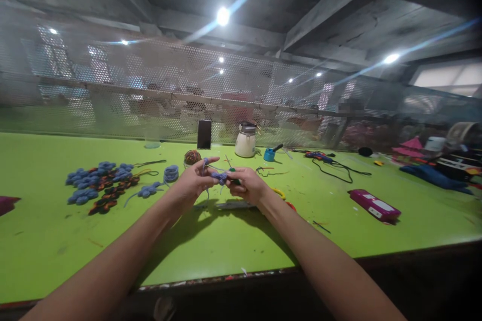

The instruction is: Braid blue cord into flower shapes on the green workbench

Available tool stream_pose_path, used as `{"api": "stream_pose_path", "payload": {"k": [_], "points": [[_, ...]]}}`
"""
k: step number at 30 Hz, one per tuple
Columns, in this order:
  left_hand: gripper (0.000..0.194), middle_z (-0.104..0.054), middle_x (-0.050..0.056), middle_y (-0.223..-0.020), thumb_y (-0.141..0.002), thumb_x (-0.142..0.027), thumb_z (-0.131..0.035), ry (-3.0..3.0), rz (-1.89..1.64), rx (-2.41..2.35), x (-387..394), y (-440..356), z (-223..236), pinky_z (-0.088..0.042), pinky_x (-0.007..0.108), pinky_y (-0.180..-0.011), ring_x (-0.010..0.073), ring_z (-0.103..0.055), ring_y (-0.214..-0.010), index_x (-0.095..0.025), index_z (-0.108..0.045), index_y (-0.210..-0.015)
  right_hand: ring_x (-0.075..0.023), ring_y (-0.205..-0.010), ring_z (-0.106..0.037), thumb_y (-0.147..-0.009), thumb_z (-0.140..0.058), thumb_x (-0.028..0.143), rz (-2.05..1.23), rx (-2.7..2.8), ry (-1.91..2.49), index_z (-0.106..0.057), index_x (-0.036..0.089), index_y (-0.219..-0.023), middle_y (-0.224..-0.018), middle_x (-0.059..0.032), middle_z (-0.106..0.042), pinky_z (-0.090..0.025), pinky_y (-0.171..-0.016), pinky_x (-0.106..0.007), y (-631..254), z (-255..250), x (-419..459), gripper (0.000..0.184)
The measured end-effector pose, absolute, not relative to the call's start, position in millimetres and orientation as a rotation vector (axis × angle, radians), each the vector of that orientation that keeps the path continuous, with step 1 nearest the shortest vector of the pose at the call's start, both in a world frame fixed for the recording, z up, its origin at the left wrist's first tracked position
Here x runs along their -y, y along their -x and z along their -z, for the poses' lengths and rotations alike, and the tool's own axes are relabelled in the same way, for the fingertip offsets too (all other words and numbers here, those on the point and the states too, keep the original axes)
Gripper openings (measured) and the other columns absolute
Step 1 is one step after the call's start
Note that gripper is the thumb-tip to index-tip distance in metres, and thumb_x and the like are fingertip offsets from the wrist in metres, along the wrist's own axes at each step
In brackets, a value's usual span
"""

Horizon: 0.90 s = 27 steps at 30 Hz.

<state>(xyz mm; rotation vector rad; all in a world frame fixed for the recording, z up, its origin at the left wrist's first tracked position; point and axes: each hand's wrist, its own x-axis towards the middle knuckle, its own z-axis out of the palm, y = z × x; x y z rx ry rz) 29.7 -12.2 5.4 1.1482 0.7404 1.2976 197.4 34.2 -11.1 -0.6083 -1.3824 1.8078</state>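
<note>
Above the middle of the green table (226,241), the two hands meet over a small blue crochet piece (220,176). The left hand (194,180) has its fingers curled loosely, pinching one side of the piece, with a strand of blue yarn (205,165) running over the raised forefinger. The right hand (248,184) is closed around a hook with a green handle (234,181) and pinches the piece from the other side; how the hook tip sits in the stitches is too small to tell. The piece hangs in the air between the fingertips, clear of the table.

Judging by its size, the piece is only begun: it looks smaller than the finished blue flowers (96,180) heaped to the left, which lie mixed with dark orange-and-black ones (107,199). That heap suggests a good number are already made, and this one has most of its rounds left. A single blue flower (171,173) and a short blue chain (147,190) lie between the heap and the left hand.

Just behind the hands sits a multicoloured yarn ball (192,156), and further back a phone (204,134) stands upright beside a white jar (245,141) and a small blue cup (268,154). To the right, a black cord (339,170) trails across the table, and a pink case (374,204) lies near the front edge. A perforated screen (169,90) closes the far side.
</note>
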Motion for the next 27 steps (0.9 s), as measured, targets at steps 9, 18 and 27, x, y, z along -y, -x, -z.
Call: {"api": "stream_pose_path", "payload": {"k": [9, 18, 27], "points": [[0.061, -0.064, 0.006, -0.078, -0.06, 0.001, -0.062, -1.087, -1.225, -0.682, 0.7, -18.7, 4.5, -0.042, 0.022, -0.061, 0.0121, -0.058, -0.068, -0.013, -0.051, -0.119, 0.0001, -0.031, -0.024, -0.073, -0.06, 0.022, -1.915, 1.424, 0.624, -0.051, 0.013, -0.074, -0.057, 0.0037, -0.056, -0.015, -0.032, -0.015, -193.5, 14.8, -32.6, 0.013], [0.063, -0.067, 0.007, -0.078, -0.059, 0.002, -0.063, -1.084, -1.169, -0.781, 5.4, -21.1, -3.5, -0.041, 0.021, -0.057, 0.0114, -0.06, -0.064, -0.012, -0.053, -0.119, -0.0005, -0.037, -0.031, -0.071, -0.067, 0.033, -1.78, 1.484, 0.612, -0.054, 0.013, -0.075, -0.061, 0.0028, -0.054, -0.017, -0.034, -0.015, -195.3, 9.6, -28.2, 0.024], [0.058, -0.067, 0.009, -0.075, -0.06, 0.006, -0.058, -1.023, -1.127, -0.73, 4.0, -20.4, -3.6, -0.046, 0.019, -0.057, 0.0117, -0.061, -0.061, -0.009, -0.052, -0.116, -0.0003, -0.035, -0.032, -0.064, -0.07, 0.02, -1.783, 1.525, 0.599, -0.055, 0.01, -0.072, -0.057, 0.0025, -0.055, -0.017, -0.034, -0.015, -194.6, 8.9, -27.8, 0.019]]}}
